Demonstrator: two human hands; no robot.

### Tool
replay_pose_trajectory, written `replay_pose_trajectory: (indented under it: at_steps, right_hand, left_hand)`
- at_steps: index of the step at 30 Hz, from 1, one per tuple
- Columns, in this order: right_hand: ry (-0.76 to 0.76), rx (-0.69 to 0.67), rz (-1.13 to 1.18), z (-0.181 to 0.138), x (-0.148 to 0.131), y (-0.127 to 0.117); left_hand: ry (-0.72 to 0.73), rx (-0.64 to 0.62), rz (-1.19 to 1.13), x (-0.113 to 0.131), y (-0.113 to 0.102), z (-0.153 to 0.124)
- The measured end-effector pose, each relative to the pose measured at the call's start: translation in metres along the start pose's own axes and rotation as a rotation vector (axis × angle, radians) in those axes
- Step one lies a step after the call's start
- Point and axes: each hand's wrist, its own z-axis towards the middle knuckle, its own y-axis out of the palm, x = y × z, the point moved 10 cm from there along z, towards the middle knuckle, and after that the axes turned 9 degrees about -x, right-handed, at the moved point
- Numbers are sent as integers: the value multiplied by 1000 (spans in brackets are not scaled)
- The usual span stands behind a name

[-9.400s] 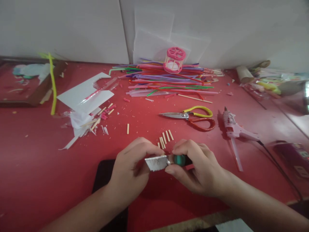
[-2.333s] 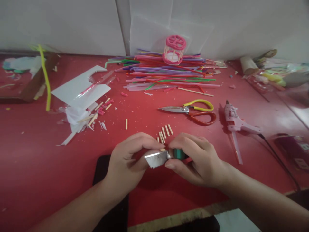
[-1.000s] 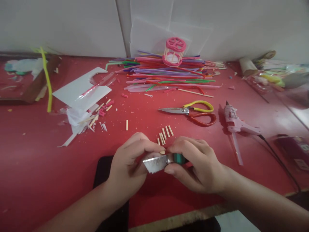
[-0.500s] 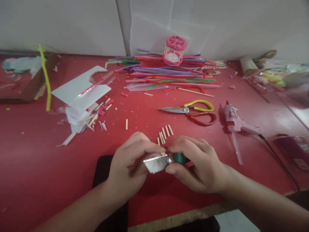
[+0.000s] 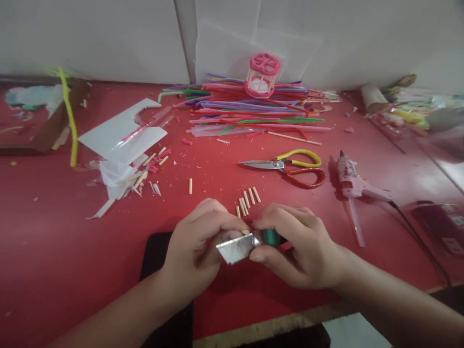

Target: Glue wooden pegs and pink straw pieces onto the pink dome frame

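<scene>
My right hand (image 5: 297, 241) is closed round the green handle of a short knife (image 5: 235, 248) with a broad, angled metal blade. That blade points left, across the fingers of my left hand (image 5: 203, 241). Pinched in my left hand is a small wooden stick (image 5: 245, 232); only its pale end shows beside the blade. Just beyond my fingers several short cut wooden sticks (image 5: 248, 199) lie on the red table (image 5: 210, 159), and one more lies apart to the left.
Yellow-and-red-handled scissors (image 5: 279, 165) and a pink glue gun (image 5: 357, 183) lie to the right. Behind are colourful pipe cleaners (image 5: 250, 106) under a pink cage-like piece (image 5: 261, 75). Cut white board (image 5: 123, 130) lies left; a black phone-like slab (image 5: 155, 253) is under my left forearm.
Both hands and the knife stay almost in place. The blade has tilted slightly and sits a little lower against the wooden stick.
</scene>
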Motion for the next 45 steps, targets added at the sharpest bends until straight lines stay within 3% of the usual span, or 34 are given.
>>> replay_pose_trajectory:
  at_steps: [5, 9, 15, 21, 29, 45]
  right_hand:
    - [159, 111, -116, -2, 31, -24]
    - [183, 241, -120, -7, 36, -43]
    - [-36, 52, -51, 1, 1, -11]
    - [-50, 25, -96, 2, -3, -4]
    - [-31, 5, -80, 1, -3, -3]
    - [-24, 3, -52, 1, -2, -3]
  left_hand:
    - [79, -35, -4, 7, 5, -1]
    - [-14, 46, 2, -9, -2, -3]
    - [-39, -29, -57, -12, 6, 0]
    - [-38, -89, -30, -6, 11, 1]
    - [30, -84, 1, -3, 11, 1]
    - [26, -77, 18, -1, 9, 3]
